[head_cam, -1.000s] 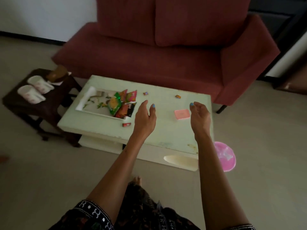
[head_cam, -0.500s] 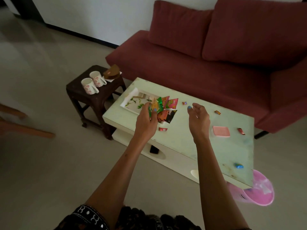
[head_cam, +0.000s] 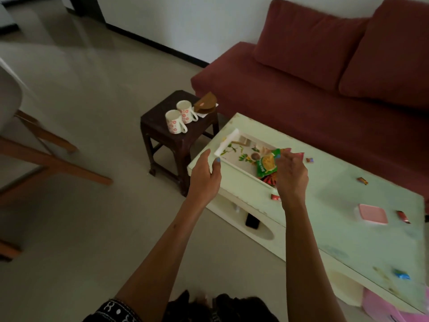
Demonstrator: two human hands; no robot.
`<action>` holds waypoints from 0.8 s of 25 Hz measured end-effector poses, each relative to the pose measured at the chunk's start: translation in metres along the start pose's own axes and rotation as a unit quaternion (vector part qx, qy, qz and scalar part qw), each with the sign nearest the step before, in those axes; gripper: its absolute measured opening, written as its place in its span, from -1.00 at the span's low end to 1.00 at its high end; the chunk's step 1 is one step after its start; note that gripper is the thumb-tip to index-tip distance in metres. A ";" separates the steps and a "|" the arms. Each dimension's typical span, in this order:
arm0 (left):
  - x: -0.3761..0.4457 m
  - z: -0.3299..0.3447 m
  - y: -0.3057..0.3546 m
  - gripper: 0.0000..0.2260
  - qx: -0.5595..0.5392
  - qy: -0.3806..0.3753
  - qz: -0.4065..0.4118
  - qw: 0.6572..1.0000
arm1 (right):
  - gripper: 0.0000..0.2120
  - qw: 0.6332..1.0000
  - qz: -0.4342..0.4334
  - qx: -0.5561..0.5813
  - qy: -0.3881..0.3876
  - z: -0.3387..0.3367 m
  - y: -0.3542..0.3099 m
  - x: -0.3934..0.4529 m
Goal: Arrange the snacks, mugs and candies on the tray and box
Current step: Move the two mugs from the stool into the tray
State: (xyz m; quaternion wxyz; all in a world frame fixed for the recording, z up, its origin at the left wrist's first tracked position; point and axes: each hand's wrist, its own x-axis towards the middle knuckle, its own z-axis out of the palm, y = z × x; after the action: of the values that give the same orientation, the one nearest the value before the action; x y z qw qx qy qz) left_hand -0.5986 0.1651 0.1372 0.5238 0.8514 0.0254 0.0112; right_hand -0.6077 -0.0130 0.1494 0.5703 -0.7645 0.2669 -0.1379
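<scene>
A white leaf-printed tray (head_cam: 234,138) lies at the left end of the pale green coffee table (head_cam: 343,240). A green snack packet (head_cam: 267,165) and red ones lie at the tray's right end. My right hand (head_cam: 291,176) hovers over those packets with bent fingers touching them; whether it grips one is hidden. My left hand (head_cam: 204,175) is open at the tray's near left corner, holding nothing. Two flowered mugs (head_cam: 178,118) stand on a dark stool (head_cam: 160,138). A pink box (head_cam: 372,213) and scattered candies (head_cam: 362,180) lie on the table.
A red sofa (head_cam: 301,89) runs behind the table. A brown object (head_cam: 205,103) sits on the stool behind the mugs. A black phone (head_cam: 251,220) lies on the table's lower shelf. Wooden chair legs (head_cam: 58,163) stand at the left, a pink object (head_cam: 380,307) on the floor.
My view swung left. My left hand moved off the snack packets to the tray's left corner. My right hand came across onto the packets.
</scene>
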 end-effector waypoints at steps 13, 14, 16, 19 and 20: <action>0.140 -0.047 -0.047 -0.38 -0.007 0.043 -0.075 0.996 | -0.75 0.992 -0.048 -0.032 -0.115 0.151 -0.055 0.099; 0.158 -0.048 -0.044 -0.40 -0.007 0.052 -0.073 0.996 | -0.75 0.989 -0.056 -0.044 -0.129 0.162 -0.065 0.115; 0.190 -0.048 -0.041 -0.45 -0.004 0.070 -0.064 0.995 | -0.74 0.984 -0.065 -0.069 -0.151 0.182 -0.080 0.147; 0.227 -0.044 -0.046 -0.49 0.010 0.092 -0.063 0.994 | -0.75 0.978 -0.068 -0.077 -0.184 0.209 -0.092 0.187; 0.236 -0.043 -0.049 -0.49 0.011 0.092 -0.068 0.993 | -0.75 0.976 -0.070 -0.073 -0.195 0.218 -0.093 0.198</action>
State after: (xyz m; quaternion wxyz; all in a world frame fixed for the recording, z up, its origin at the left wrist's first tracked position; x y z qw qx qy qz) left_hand -0.3667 0.2382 0.1106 0.5096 0.8486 0.1310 0.0539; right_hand -0.3099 0.0681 0.1512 0.5432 -0.8329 0.1056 -0.0058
